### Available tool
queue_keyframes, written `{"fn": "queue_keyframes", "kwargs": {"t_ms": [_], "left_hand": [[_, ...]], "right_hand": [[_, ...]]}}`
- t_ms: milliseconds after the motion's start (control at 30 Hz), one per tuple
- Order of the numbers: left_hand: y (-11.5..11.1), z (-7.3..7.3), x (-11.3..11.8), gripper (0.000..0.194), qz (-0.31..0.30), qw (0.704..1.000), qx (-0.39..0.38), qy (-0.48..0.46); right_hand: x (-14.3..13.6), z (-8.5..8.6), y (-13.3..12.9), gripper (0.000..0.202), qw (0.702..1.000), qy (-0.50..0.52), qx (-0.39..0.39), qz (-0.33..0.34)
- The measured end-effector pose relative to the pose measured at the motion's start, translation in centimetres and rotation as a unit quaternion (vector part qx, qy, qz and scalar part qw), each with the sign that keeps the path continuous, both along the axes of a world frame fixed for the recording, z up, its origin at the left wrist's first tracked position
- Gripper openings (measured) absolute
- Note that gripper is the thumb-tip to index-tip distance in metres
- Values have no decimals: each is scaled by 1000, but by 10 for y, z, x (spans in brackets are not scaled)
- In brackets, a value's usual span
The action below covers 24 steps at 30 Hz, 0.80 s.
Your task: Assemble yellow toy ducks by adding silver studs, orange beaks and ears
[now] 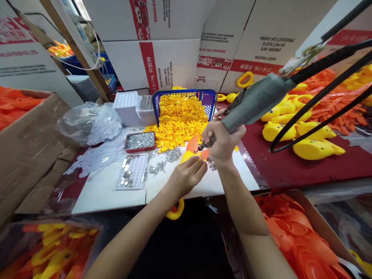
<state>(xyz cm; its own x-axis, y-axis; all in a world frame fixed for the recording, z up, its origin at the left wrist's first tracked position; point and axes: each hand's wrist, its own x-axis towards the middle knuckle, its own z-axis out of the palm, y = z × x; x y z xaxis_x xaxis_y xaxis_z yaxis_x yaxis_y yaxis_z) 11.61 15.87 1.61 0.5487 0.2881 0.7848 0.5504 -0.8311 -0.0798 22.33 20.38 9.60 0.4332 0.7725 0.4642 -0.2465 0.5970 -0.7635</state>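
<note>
My right hand [223, 141] is wrapped around a grey power screwdriver [252, 100] that slants down to the left. The driver's bit meets a yellow-and-orange plastic toy part [188, 155] on the white work surface [107, 195]. Fingers pinched, my left hand [190, 174] holds the near side of that part and hides some of it. Loose small screws [158, 167] lie just left of the part. Behind it spreads a heap of small yellow plastic pieces [180, 124], spilling from a blue basket [213, 104]. A yellow ring [175, 212] shows below my left forearm.
Left of the heap stand a red tray [141, 142] of small metal parts, a white tray [140, 182] with round metal discs, and stacked white trays [126, 108]. Yellow duck-shaped toys [315, 149] lie at right. Boxes of orange parts [302, 236] flank me. Black cables [328, 66] hang upper right.
</note>
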Motion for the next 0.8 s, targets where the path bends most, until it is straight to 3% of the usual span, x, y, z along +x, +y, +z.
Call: {"fn": "queue_keyframes", "kwargs": {"t_ms": [533, 800], "left_hand": [[-1, -4, 0, 12, 20, 999, -33, 10], [3, -8, -5, 22, 31, 998, -57, -10]], "right_hand": [[-6, -5, 0, 14, 1000, -14, 1, -15], [-15, -8, 7, 12, 999, -37, -1, 34]]}}
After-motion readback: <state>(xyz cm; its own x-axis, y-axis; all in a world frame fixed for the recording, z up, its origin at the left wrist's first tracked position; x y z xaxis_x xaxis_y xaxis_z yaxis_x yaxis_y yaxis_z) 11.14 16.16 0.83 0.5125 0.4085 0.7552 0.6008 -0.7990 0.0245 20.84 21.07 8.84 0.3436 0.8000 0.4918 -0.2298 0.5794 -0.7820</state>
